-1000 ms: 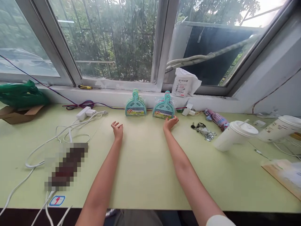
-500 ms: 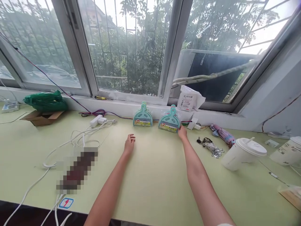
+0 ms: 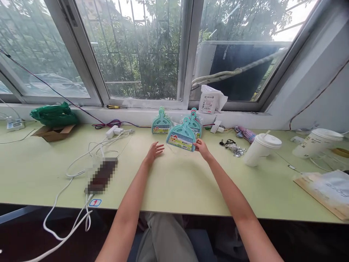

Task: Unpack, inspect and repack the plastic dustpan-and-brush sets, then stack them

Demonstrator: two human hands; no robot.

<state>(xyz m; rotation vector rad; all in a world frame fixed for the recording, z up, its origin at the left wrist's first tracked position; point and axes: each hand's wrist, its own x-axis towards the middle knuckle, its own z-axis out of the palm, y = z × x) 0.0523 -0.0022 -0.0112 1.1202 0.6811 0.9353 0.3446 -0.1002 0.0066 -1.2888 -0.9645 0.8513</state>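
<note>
A teal mini dustpan and brush set (image 3: 181, 136), with a printed label across its front, is pinched at its lower right corner by my right hand (image 3: 202, 148). It is tilted and held in front of the right stack of similar sets (image 3: 194, 122), partly hiding it. A second stack of dustpan sets (image 3: 161, 122) leans against the wall to the left. My left hand (image 3: 155, 152) hovers just left of the held set, fingers spread and holding nothing.
White cups with lids (image 3: 262, 145), keys (image 3: 233, 147) and a folded umbrella (image 3: 245, 134) lie to the right. On the left are a green bag (image 3: 54, 114), a cardboard box (image 3: 53, 133), white cables (image 3: 71, 169) and a blurred dark object (image 3: 103, 176). A white package (image 3: 208, 100) stands on the sill.
My right hand has drawn one dustpan set off the right stack, toward me and to the left. My left hand's fingers have spread. The camera view has tilted downward.
</note>
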